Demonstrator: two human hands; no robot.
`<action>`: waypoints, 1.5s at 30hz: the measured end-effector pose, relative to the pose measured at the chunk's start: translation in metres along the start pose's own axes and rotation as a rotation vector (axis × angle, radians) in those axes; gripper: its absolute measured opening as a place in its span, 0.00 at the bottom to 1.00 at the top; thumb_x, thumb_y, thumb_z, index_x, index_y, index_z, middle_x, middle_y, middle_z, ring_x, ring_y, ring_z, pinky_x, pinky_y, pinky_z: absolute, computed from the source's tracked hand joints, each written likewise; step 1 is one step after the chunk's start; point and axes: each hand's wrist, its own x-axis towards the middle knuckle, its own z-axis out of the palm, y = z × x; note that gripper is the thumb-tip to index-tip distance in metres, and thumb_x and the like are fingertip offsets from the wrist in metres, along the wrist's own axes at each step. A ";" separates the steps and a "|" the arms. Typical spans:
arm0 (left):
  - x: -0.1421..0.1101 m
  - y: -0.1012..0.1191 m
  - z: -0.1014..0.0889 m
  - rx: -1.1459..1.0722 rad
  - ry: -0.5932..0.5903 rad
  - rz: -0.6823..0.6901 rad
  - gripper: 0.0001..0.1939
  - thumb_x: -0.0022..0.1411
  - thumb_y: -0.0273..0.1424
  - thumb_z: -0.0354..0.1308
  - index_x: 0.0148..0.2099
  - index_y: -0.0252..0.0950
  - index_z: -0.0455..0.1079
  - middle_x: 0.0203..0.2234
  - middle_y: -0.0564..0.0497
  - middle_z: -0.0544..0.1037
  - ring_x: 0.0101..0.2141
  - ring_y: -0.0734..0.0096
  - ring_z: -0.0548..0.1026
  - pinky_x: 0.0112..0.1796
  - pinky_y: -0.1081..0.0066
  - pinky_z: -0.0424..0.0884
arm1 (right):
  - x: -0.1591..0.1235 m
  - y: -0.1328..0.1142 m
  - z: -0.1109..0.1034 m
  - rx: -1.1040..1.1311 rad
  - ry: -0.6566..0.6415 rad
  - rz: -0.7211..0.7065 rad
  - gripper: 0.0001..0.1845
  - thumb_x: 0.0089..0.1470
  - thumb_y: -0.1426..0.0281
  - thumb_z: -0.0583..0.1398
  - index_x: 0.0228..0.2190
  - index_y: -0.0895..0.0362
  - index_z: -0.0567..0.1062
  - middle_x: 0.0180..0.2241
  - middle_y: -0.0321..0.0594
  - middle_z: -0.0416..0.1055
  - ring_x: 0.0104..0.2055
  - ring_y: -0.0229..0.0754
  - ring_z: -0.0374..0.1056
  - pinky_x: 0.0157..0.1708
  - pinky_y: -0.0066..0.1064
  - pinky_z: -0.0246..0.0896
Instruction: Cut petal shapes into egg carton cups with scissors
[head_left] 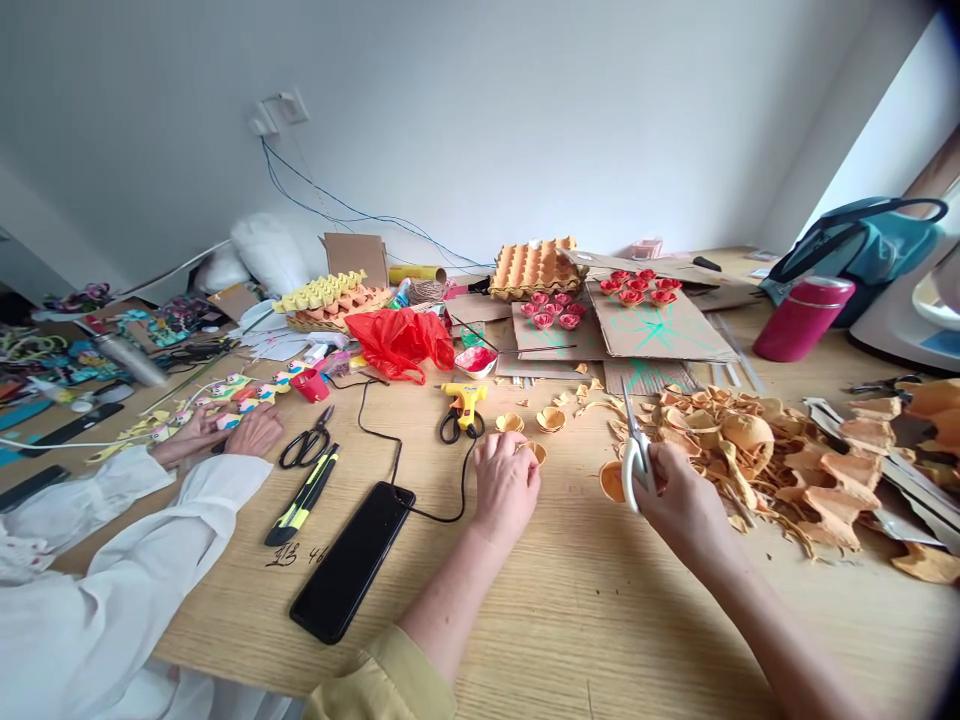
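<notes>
My right hand [679,495] is wrapped round the white handles of a pair of scissors [639,462], whose blades point away from me. An orange egg-carton cup [611,481] lies on the table beside the handles. With bent fingers, my left hand [508,488] pinches a small cut egg-carton cup [538,453], partly hidden behind the fingertips. Just beyond it sit two petal-edged cups, one on the left [510,423] and one on the right [551,420]. A yellow glue gun [463,396] stands past my left hand.
Egg-carton scraps [750,450] heap up at the right. A black phone [352,560], a utility knife [304,495] and black scissors [307,440] lie left. Red paper flowers [634,290] rest on cardboard behind. A co-worker's hands [255,428] work at far left; a pink bottle [802,318] stands right.
</notes>
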 end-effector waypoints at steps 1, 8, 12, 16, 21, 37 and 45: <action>0.000 0.000 0.000 0.006 -0.006 -0.005 0.06 0.55 0.22 0.62 0.31 0.38 0.69 0.43 0.49 0.75 0.45 0.56 0.68 0.44 0.54 0.64 | 0.000 0.001 0.002 -0.009 -0.002 -0.005 0.12 0.51 0.56 0.58 0.26 0.51 0.64 0.20 0.33 0.69 0.22 0.41 0.64 0.22 0.29 0.53; -0.005 0.014 -0.007 -0.160 0.025 0.199 0.13 0.58 0.24 0.59 0.46 0.40 0.69 0.45 0.47 0.72 0.46 0.58 0.67 0.47 0.57 0.66 | -0.001 0.002 0.008 -0.033 0.024 -0.044 0.13 0.51 0.58 0.58 0.25 0.51 0.61 0.18 0.32 0.66 0.20 0.40 0.60 0.21 0.29 0.51; -0.008 0.023 -0.006 -0.186 -0.028 0.440 0.17 0.61 0.23 0.55 0.52 0.43 0.69 0.46 0.48 0.72 0.43 0.61 0.68 0.46 0.61 0.66 | -0.002 0.002 0.010 -0.005 0.019 -0.042 0.13 0.51 0.57 0.59 0.26 0.51 0.62 0.17 0.31 0.66 0.20 0.40 0.61 0.22 0.29 0.51; -0.010 0.025 -0.001 -0.184 -0.039 0.527 0.08 0.63 0.26 0.55 0.43 0.42 0.73 0.45 0.49 0.73 0.41 0.63 0.69 0.44 0.62 0.66 | -0.003 0.002 0.012 0.031 -0.024 -0.035 0.13 0.51 0.57 0.60 0.27 0.51 0.64 0.19 0.32 0.68 0.21 0.40 0.62 0.23 0.29 0.53; -0.010 0.025 -0.001 -0.251 0.024 0.496 0.06 0.65 0.28 0.56 0.38 0.40 0.75 0.38 0.49 0.74 0.39 0.67 0.69 0.42 0.66 0.67 | -0.002 0.002 0.011 0.218 -0.057 -0.021 0.10 0.52 0.59 0.60 0.30 0.52 0.67 0.22 0.33 0.70 0.24 0.40 0.65 0.25 0.29 0.57; -0.011 0.023 0.003 -0.721 -0.061 0.267 0.08 0.60 0.28 0.62 0.43 0.39 0.70 0.39 0.48 0.70 0.41 0.66 0.73 0.43 0.65 0.74 | -0.002 0.002 0.016 0.500 -0.063 -0.021 0.16 0.50 0.57 0.64 0.33 0.54 0.69 0.27 0.35 0.68 0.29 0.41 0.62 0.30 0.31 0.58; -0.010 0.026 0.010 -1.233 -0.179 -0.062 0.14 0.59 0.30 0.63 0.48 0.38 0.66 0.45 0.46 0.73 0.43 0.66 0.76 0.44 0.66 0.75 | -0.008 -0.008 0.021 0.827 -0.214 0.035 0.20 0.48 0.54 0.66 0.35 0.54 0.69 0.31 0.38 0.72 0.33 0.43 0.67 0.34 0.34 0.63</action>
